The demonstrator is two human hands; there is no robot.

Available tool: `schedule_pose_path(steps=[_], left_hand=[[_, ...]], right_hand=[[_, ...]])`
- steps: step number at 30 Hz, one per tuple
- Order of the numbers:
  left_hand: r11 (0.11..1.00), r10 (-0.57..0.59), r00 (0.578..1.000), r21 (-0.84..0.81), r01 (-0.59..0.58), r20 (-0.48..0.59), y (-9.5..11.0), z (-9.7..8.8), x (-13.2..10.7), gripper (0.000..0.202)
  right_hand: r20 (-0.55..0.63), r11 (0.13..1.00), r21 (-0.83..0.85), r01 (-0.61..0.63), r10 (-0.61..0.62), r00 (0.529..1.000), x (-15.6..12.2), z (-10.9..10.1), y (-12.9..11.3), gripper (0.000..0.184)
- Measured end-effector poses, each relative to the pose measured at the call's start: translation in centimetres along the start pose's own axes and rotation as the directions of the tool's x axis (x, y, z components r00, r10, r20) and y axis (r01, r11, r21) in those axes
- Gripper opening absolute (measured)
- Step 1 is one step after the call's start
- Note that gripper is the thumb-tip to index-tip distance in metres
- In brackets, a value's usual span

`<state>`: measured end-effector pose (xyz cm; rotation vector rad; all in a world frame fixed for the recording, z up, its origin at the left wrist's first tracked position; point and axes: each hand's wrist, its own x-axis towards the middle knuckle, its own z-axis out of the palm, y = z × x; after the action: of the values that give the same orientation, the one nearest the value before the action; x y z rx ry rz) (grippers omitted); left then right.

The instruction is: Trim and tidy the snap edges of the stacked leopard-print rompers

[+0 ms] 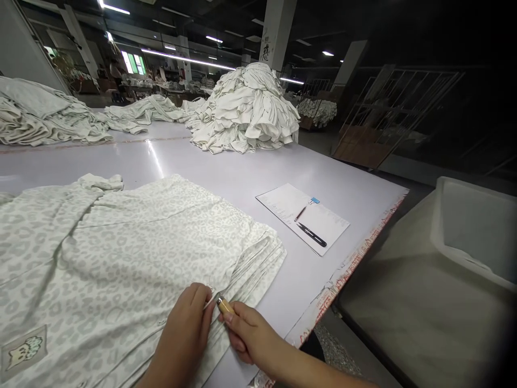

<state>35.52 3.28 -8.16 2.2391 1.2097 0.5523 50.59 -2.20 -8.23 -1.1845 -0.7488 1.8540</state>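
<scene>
- Head view: the right hand [252, 334] has its fingers closed around a short yellow-handled tool with a metal collar [224, 306].
- The tool's long axis slants forward-left, its metal end just beside the left fingertips; contact is unclear.
- The left hand [188, 326], nearer that end, seems to pinch an edge of the layered white-and-grey leopard-print fabric [161, 231] on the glossy pale counter [226, 172].

Pale leopard-print fabric [161, 242] lies in creased layers, a yellow-handled tool [224, 305] tilted at their edge.
</scene>
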Motion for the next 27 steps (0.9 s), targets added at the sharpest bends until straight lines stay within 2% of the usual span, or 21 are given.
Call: schedule_pose_path(steps=[2,4,6,8,11,13,15,18,20,23,24,25,27], left_hand=[[0.998,0.046,0.998,-0.042,-0.047,-0.038,-0.3,0.1,-0.5,0.022],[0.998,0.052,0.997,-0.040,-0.054,-0.055,-0.4,0.2,-0.8,0.022],[1.000,0.007,1.000,0.012,-0.007,-0.026,-0.2,0.2,-0.6,0.027],[0.989,-0.062,0.998,0.139,0.060,0.010,0.1,0.1,0.4,0.032],[0.934,-0.192,0.981,0.299,0.196,-0.042,0.1,-0.1,2.3,0.039],[0.916,-0.244,0.966,0.305,0.259,-0.086,-0.2,0.0,3.4,0.043],[0.916,-0.253,0.962,0.292,0.273,-0.107,-0.5,0.2,4.2,0.044],[0.915,-0.279,0.951,0.266,0.305,-0.132,-0.3,0.2,4.4,0.045],[0.927,-0.269,0.955,0.236,0.292,-0.126,-0.1,-0.3,3.4,0.043],[0.962,-0.163,0.983,0.205,0.178,-0.090,-0.5,-2.3,-0.4,0.035],[0.969,-0.151,0.984,0.183,0.166,-0.095,-1.0,-3.0,-2.0,0.032],[0.966,-0.207,0.975,0.137,0.217,-0.088,-1.5,-3.7,-3.5,0.031],[0.945,-0.326,0.941,0.003,0.328,-0.089,-2.4,-4.8,-5.7,0.032]], right_hand=[[0.012,0.992,0.111,-0.063,0.062,0.998,0.4,0.4,0.1,0.054],[0.049,0.990,0.099,-0.103,0.098,0.994,0.1,0.1,0.0,0.054],[0.058,0.995,0.010,-0.103,0.102,0.993,-0.7,-0.6,-0.2,0.052],[0.053,0.995,-0.054,-0.086,0.089,0.995,-1.5,-1.1,-0.3,0.051],[0.019,0.990,-0.137,-0.033,0.036,0.999,-2.5,-0.9,0.1,0.048],[-0.018,0.976,-0.216,-0.009,0.005,1.000,-3.1,-0.4,0.8,0.046],[-0.054,0.969,-0.246,0.010,-0.024,0.998,-3.3,0.0,1.2,0.044],[-0.071,0.990,-0.138,0.030,-0.041,0.997,-1.9,0.1,0.9,0.044],[-0.073,1.000,0.007,0.029,-0.028,0.997,-0.3,0.0,0.4,0.046],[-0.085,0.980,0.198,0.029,-0.012,0.996,1.1,0.1,0.0,0.048],[-0.089,0.979,0.202,0.035,-0.017,0.996,1.1,0.2,0.1,0.048],[-0.094,0.986,0.160,0.050,-0.035,0.995,0.8,0.4,0.4,0.047],[-0.073,0.991,-0.052,0.122,-0.125,0.989,0.1,1.2,1.0,0.044]])
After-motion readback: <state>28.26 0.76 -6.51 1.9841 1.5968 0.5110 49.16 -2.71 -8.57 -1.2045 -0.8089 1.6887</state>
